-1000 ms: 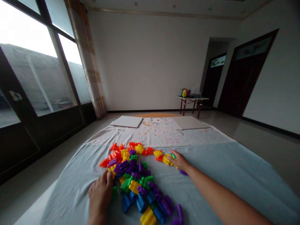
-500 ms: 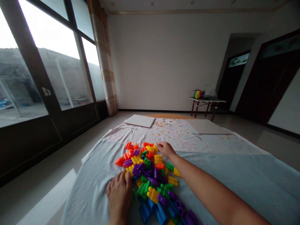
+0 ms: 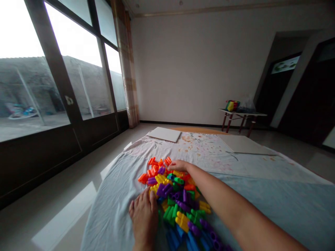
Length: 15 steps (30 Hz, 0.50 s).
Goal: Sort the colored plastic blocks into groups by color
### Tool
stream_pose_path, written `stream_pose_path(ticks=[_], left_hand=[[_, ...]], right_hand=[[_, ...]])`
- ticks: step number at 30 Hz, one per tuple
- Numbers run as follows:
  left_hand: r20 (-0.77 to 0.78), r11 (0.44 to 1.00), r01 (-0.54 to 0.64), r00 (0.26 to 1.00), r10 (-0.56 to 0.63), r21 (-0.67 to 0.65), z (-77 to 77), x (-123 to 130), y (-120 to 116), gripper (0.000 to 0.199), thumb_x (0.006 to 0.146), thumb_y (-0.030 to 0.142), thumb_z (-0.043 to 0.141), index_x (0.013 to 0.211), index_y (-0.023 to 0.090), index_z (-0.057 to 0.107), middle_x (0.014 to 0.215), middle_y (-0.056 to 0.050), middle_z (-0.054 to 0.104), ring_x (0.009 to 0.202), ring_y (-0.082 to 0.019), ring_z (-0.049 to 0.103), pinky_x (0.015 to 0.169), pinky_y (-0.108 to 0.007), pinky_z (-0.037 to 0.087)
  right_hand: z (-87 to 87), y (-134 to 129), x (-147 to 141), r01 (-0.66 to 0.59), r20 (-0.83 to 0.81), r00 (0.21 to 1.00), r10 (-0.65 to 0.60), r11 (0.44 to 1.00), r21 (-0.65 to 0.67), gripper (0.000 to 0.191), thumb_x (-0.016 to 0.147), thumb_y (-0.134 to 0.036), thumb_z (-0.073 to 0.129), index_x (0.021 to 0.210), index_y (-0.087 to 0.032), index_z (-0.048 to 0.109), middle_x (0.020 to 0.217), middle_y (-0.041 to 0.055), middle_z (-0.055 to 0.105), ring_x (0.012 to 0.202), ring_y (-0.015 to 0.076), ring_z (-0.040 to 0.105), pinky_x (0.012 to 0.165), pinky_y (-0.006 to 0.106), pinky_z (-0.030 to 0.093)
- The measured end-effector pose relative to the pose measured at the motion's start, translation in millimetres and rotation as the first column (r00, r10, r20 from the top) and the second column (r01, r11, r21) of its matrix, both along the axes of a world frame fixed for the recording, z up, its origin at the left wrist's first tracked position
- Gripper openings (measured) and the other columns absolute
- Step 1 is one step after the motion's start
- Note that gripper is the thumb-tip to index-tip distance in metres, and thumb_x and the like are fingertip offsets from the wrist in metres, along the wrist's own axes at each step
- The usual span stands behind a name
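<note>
"Well, where are the colourful plastic blocks (image 3: 182, 221) piled?"
"On the pale blue cloth (image 3: 112, 209). The left hand (image 3: 145, 214) is half opened, nothing seen held; the right hand (image 3: 180, 165) is bent, its hold hidden."

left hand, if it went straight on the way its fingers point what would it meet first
The left hand would likely meet the yellow toy block by its fingertips; depth is unclear.

Multicoloured plastic blocks (image 3: 182, 204), loosely heaped, lying on pale blue cloth (image 3: 112, 209)
</note>
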<state>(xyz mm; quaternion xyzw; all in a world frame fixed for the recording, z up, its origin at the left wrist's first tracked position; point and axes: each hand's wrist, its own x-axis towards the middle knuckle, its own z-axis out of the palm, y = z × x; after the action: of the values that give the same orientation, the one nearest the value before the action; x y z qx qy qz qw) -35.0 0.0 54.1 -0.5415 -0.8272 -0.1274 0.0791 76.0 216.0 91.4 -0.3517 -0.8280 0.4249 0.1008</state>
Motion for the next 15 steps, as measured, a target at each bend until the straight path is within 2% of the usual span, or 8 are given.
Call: stream_pose_path(ticks=[4,7,8,9,11,13,15], left_hand=[[-0.028,1.0,0.005,1.0,-0.004,0.024,-6.2,-2,0,0.045,0.087,0.017,0.026,0.123,0.018,0.053,0.129,-0.009,0.054,0.117,-0.024,0.049,0.1,-0.046,0.031],[-0.024,0.997,-0.01,1.0,0.012,0.081,-10.4,-2,1,0.042,0.088,0.017,0.027,0.12,0.017,0.055,0.123,-0.011,0.059,0.114,-0.024,0.051,0.099,-0.048,0.031],[-0.022,0.995,-0.015,1.0,0.017,0.1,-11.2,-2,1,0.042,0.088,0.016,0.027,0.119,0.016,0.055,0.121,-0.012,0.06,0.113,-0.024,0.052,0.099,-0.047,0.032],[-0.019,0.993,-0.018,1.0,0.021,0.116,-11.9,-2,1,0.042,0.088,0.015,0.027,0.118,0.016,0.055,0.12,-0.012,0.061,0.112,-0.024,0.052,0.099,-0.047,0.032],[-0.007,0.99,-0.021,1.0,0.022,0.137,-12.6,-1,2,0.042,0.088,0.014,0.026,0.118,0.016,0.055,0.119,-0.012,0.061,0.112,-0.023,0.052,0.099,-0.047,0.031],[0.011,0.989,-0.018,1.0,0.017,0.148,-12.7,-1,2,0.042,0.087,0.013,0.027,0.118,0.016,0.055,0.121,-0.011,0.06,0.113,-0.023,0.052,0.099,-0.047,0.031],[0.021,0.987,-0.015,1.0,0.012,0.16,-12.5,0,2,0.041,0.086,0.012,0.029,0.118,0.016,0.055,0.121,-0.011,0.06,0.113,-0.024,0.051,0.1,-0.048,0.03]], right_hand=[[23.9,-23,22,-0.164,-0.035,0.986,0.161,0.983,-0.083,0.031,0.071,-0.039,0.066,0.094,-0.017,0.068,0.093,0.0016,0.067,0.086,0.0161,0.058,0.076,0.024,0.044],[43.3,-33,34,-0.344,-0.08,0.939,0.335,0.924,-0.169,0.04,0.075,-0.047,0.061,0.104,-0.02,0.066,0.104,0.0031,0.066,0.094,0.0172,0.058,0.075,0.025,0.044],[47.2,-33,34,-0.338,-0.086,0.941,0.328,0.927,-0.162,0.041,0.077,-0.05,0.058,0.103,-0.019,0.067,0.102,0.0038,0.067,0.093,0.0171,0.059,0.074,0.025,0.044],[48.9,-30,30,-0.273,-0.083,0.961,0.264,0.954,-0.125,0.041,0.08,-0.052,0.054,0.1,-0.018,0.067,0.099,0.0044,0.068,0.09,0.0169,0.06,0.074,0.025,0.044],[45.9,-20,14,-0.03,-0.078,0.996,0.03,1.0,0.003,0.042,0.084,-0.05,0.048,0.098,-0.015,0.067,0.095,0.0059,0.069,0.087,0.0163,0.061,0.074,0.026,0.045],[36.4,-6,-9,0.167,-0.073,0.984,-0.16,0.98,0.105,0.041,0.085,-0.046,0.048,0.104,-0.014,0.063,0.102,0.0081,0.067,0.09,0.0176,0.061,0.076,0.027,0.045],[24.3,7,-33,0.229,-0.038,0.974,-0.225,0.962,0.149,0.046,0.079,-0.047,0.057,0.112,-0.014,0.059,0.113,0.0106,0.063,0.099,0.0217,0.058,0.081,0.031,0.044]])
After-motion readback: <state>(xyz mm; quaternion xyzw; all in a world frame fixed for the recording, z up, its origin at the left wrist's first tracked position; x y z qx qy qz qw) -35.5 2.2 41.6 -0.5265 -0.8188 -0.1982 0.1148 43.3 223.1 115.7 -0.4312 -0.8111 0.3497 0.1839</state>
